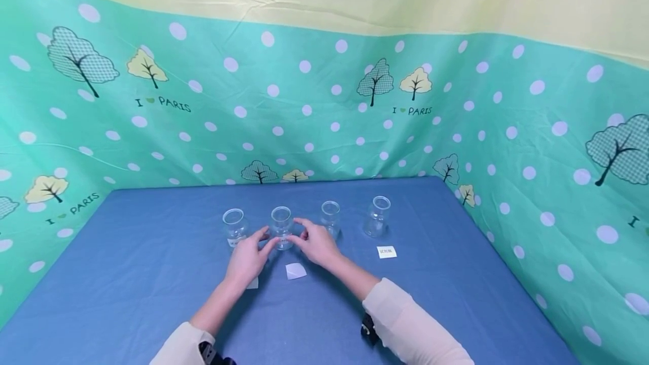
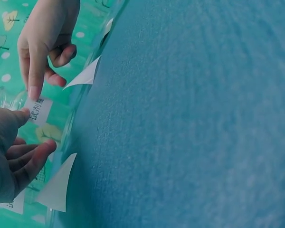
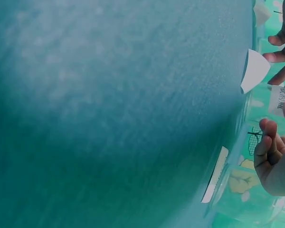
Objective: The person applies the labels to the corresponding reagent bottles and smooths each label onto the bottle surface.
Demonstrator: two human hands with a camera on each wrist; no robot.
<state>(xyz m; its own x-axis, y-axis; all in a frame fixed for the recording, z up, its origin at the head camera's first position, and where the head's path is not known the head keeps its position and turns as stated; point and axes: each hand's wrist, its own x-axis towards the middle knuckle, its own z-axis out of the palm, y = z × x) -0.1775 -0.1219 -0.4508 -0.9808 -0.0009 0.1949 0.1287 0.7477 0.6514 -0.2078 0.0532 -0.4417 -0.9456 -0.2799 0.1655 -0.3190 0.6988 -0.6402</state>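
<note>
A clear glass jar stands on the blue cloth between both hands. My left hand holds it from the left, the thumb at its front and the index finger along its side. From the right, my right hand does likewise. Both thumbs touch a white label with printed dark characters on the jar's front. The other fingers of both hands are bent away from the glass. To the left, another glass jar bears a white label, partly behind my left hand.
Two more glass jars, one partly behind my right hand and one farther right, stand in the row. A printed slip and a white paper piece lie in front. Another paper shows beside my left wrist. A patterned curtain hangs behind.
</note>
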